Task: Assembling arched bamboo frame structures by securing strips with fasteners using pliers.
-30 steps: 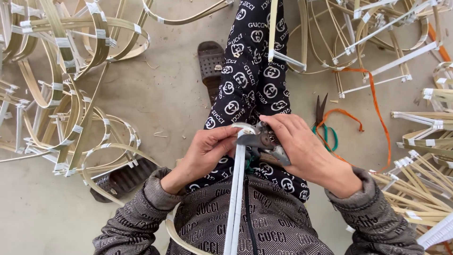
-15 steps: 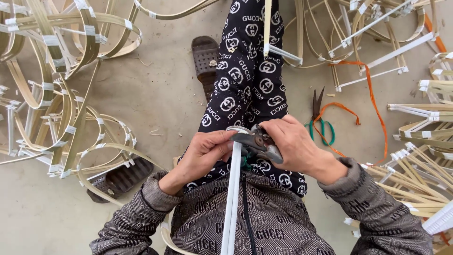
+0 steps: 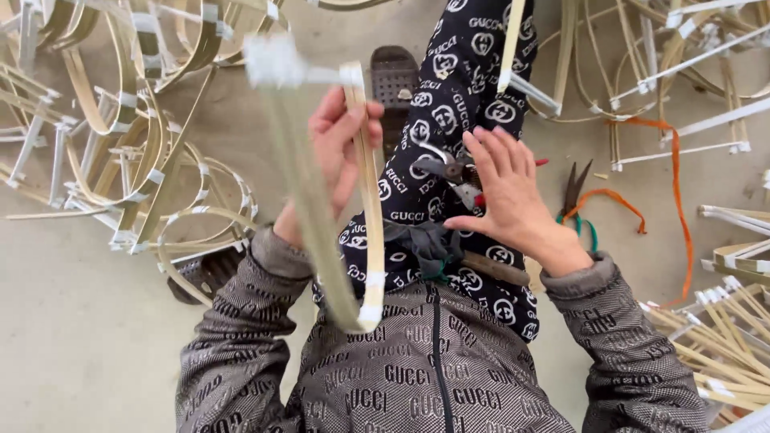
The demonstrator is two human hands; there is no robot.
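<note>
My left hand (image 3: 341, 148) is raised above my lap and grips a bent bamboo strip frame (image 3: 365, 200), a narrow loop bound with white tape at its bend and top; part of it is blurred. My right hand (image 3: 507, 188) hovers with fingers spread over my patterned black trouser leg (image 3: 449, 104), just above a pair of pliers (image 3: 449, 170) with a red handle lying on my thigh. It holds nothing.
Piles of taped bamboo frames (image 3: 136, 152) lie on the concrete floor at left, top right and lower right. Scissors (image 3: 573, 188) with green loops and an orange cord (image 3: 678, 184) lie to the right. A dark slipper (image 3: 395, 76) is on my foot ahead.
Both hands were together at my lap on the strip and pliers. Now my left hand has lifted the bent frame up and my right hand has let go and spread its fingers.
</note>
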